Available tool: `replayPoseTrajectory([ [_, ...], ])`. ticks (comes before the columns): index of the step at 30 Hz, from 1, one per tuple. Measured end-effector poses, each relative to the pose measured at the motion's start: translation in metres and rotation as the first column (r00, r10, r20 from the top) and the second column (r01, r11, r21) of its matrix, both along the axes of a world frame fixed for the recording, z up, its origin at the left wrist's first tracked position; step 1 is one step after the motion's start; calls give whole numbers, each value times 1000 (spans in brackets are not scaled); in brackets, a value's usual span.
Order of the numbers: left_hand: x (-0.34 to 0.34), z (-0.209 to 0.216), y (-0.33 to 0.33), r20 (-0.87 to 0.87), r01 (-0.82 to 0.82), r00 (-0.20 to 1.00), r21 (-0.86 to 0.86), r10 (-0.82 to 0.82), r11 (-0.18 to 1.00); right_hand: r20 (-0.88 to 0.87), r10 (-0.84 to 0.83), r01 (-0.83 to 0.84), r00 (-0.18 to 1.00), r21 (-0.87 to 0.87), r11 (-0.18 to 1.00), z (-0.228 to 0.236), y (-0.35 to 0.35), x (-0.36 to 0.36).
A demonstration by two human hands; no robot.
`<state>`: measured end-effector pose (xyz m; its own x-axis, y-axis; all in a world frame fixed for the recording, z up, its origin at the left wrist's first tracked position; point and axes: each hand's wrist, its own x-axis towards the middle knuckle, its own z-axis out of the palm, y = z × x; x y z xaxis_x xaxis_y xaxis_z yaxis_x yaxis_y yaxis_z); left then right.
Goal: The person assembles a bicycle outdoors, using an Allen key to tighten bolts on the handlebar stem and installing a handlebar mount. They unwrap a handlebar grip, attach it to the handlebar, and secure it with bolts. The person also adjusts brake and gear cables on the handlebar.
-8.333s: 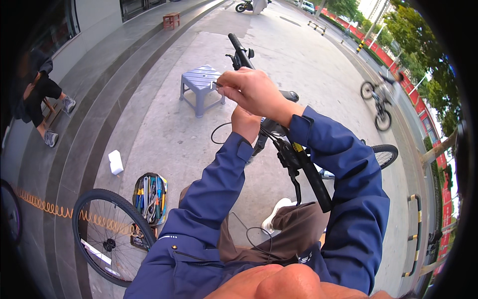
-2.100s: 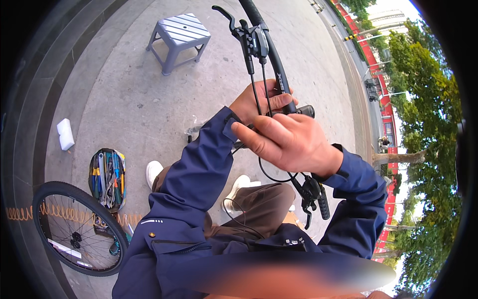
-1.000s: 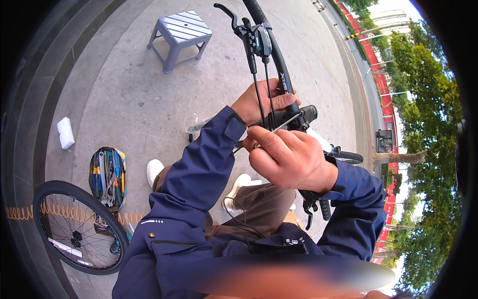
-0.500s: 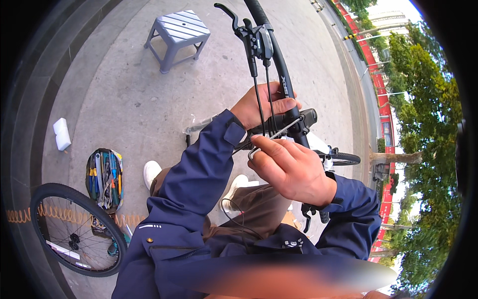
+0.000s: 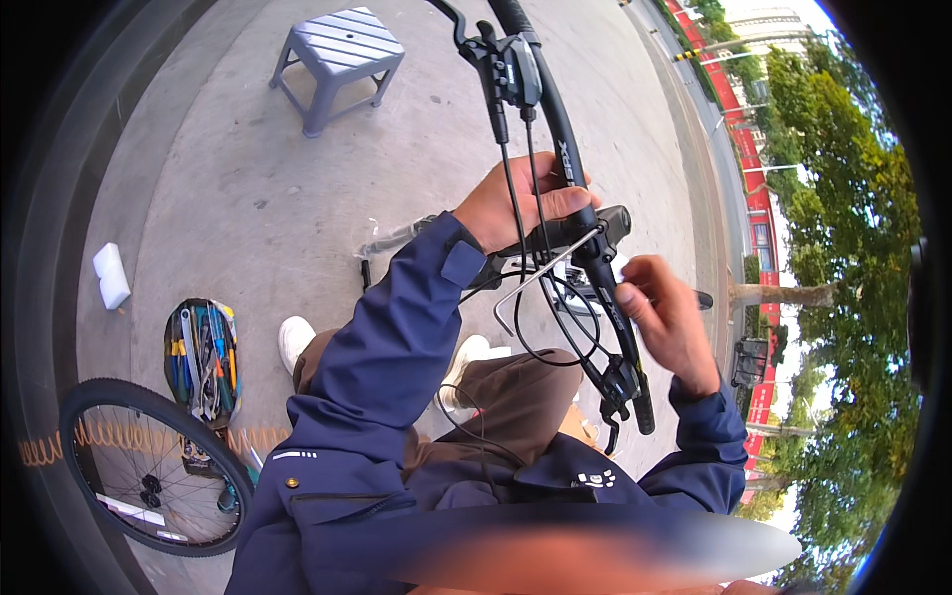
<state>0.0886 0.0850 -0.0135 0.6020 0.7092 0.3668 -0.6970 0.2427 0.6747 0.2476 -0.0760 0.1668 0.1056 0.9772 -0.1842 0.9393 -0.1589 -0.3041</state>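
Bar (image 5: 562, 124) gripped by left hand (image 5: 493, 203). Hex key (image 5: 548, 268) lodged at stem (image 5: 595, 252). Right hand (image 5: 674, 317), half-curled, seen beside bar; any grasp cannot be told.

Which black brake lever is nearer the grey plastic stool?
The upper black brake lever, beyond the bare left hand; the lower lever appears below the bare right hand.

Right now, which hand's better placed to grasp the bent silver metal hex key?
Probably the right hand: it shows nothing held, though across the curved black handlebar from the hex key; the left hand grips that bar.
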Motion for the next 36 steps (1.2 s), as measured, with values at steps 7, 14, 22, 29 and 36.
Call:
replayPoseTrajectory([
  [7,2,-2,0,4,9,1000,-21,-9,1000,-101,10,-10,995,0,1000,-31,-7,-2],
  [14,0,-2,1,-57,20,998,-21,-21,1000,-79,86,-81,993,60,995,-34,-4,-7],
  [22,1,-1,1,-35,35,999,-19,-36,999,-53,95,-92,994,71,993,-34,-5,-5],
  [29,0,1,1,-30,16,999,7,-15,1000,-74,52,-48,996,55,997,-33,-6,-9],
  [36,1,0,2,-27,21,999,8,-21,1000,-74,47,-43,996,52,998,-36,-7,-7],
])
